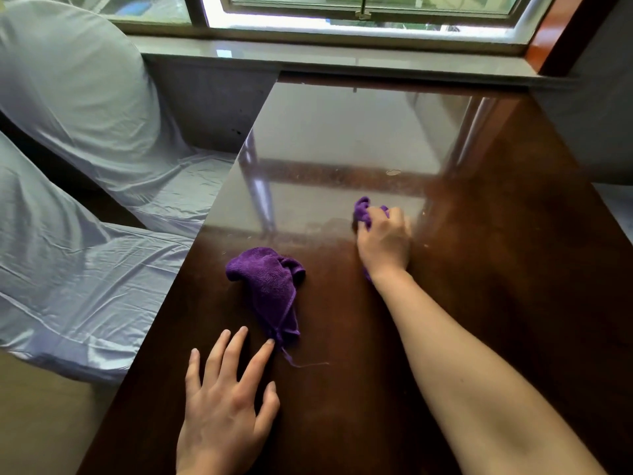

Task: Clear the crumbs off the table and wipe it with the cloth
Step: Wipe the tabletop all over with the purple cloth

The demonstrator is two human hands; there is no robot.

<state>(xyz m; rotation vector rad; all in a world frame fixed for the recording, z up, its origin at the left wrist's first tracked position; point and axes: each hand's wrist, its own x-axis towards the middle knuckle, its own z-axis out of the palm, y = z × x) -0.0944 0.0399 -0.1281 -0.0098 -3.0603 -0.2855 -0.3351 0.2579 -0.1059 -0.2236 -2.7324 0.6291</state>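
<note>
Nearest, at about 7 o'clock, the left hand (226,402) lies flat on the dark wooden table (496,303), palm down, its fingers (236,347) spread and holding nothing; the index fingertip touches the near tip of a crumpled purple cloth (270,286) that lies loose at the middle of the table, a thread trailing from it toward 5 o'clock. Farther out, toward 1 o'clock from that cloth, the right hand (383,241) reaches in on a bare forearm and presses a second purple cloth (363,209) against the tabletop, fingers curled tight together around the bunched fabric (purple shows past the knuckles and again under the wrist). Pale crumbs (425,246) speckle the wood just to the right of this hand, and a small pale spot (393,172) sits beyond it at 12 o'clock, in the glare. At 9 to 11 o'clock stand chairs in grey covers (78,138). Farthest, at 12 o'clock, a window (363,15) tops a stone sill (308,56).
</note>
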